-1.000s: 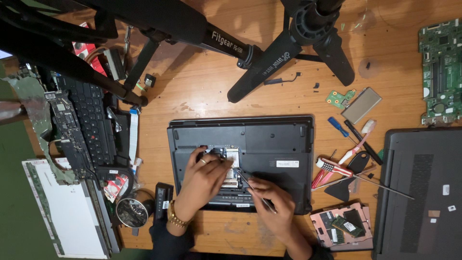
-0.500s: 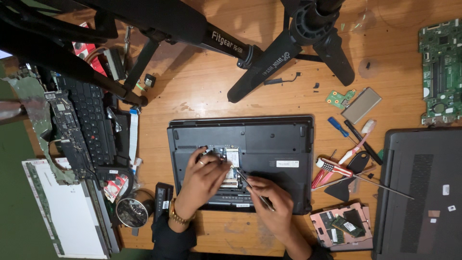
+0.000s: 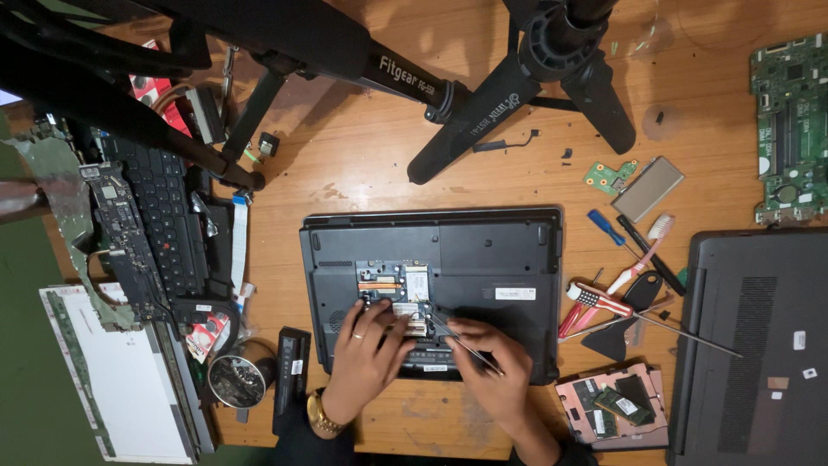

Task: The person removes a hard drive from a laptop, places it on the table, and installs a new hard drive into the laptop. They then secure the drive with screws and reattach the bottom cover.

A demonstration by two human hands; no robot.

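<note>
The left hand rests on the upturned black laptop, its fingertips pressing a small card in the open bay at the middle of the base. The right hand pinches a thin metal tool, probably tweezers, with its tip at the same bay. Just right lie screwdrivers and a toothbrush. Beyond the laptop stand black tripod legs on the wooden table

Both hands work a thin tool inside the upturned laptop.
</note>
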